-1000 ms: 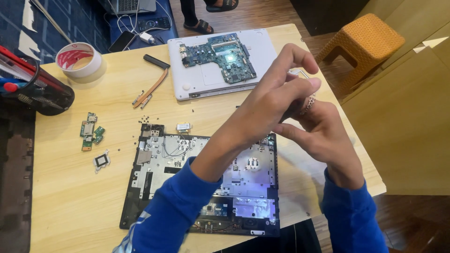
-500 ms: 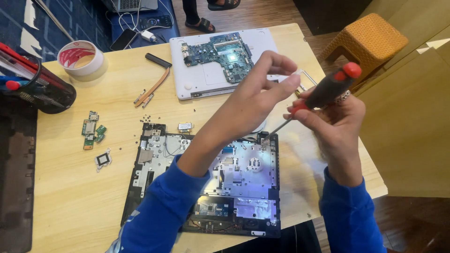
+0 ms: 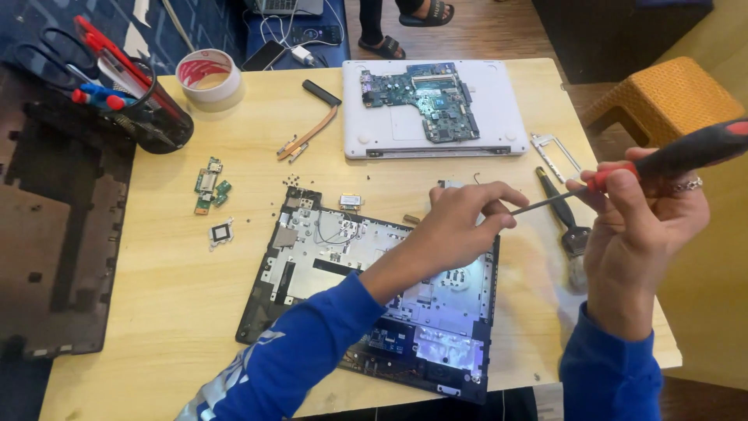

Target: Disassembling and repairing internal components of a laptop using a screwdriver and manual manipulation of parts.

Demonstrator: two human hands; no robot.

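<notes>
Standing by the wooden table [image 3: 156,296], I saw the person's right hand [image 3: 643,226] clenched around the red-and-black handle of a screwdriver [image 3: 662,160], held up off the table past its right edge. The thin shaft ran leftward to the left hand [image 3: 463,226], whose fingertips [image 3: 502,222] were pinched on the tip. Both hands hung above the opened laptop base [image 3: 327,257], which lay flat in the middle of the table; the left forearm in its blue sleeve [image 3: 304,351] crossed over the base and hid part of it.

Beyond the hands a white laptop shell [image 3: 499,117] lay with a green circuit board [image 3: 421,93] on top. A small brush [image 3: 565,218] and a metal bracket [image 3: 555,152] lay near the right edge, under the screwdriver's shaft. To the left were small green board pieces [image 3: 209,183], a small square chip [image 3: 221,232], scattered screws [image 3: 292,181] and a copper heat pipe [image 3: 312,132]. A roll of tape [image 3: 206,76] and a dark holder of tools [image 3: 140,109] stood at the far left corner. A woven orange stool [image 3: 662,97] stood off to the right, and another person's sandalled feet [image 3: 413,15] showed beyond the table.
</notes>
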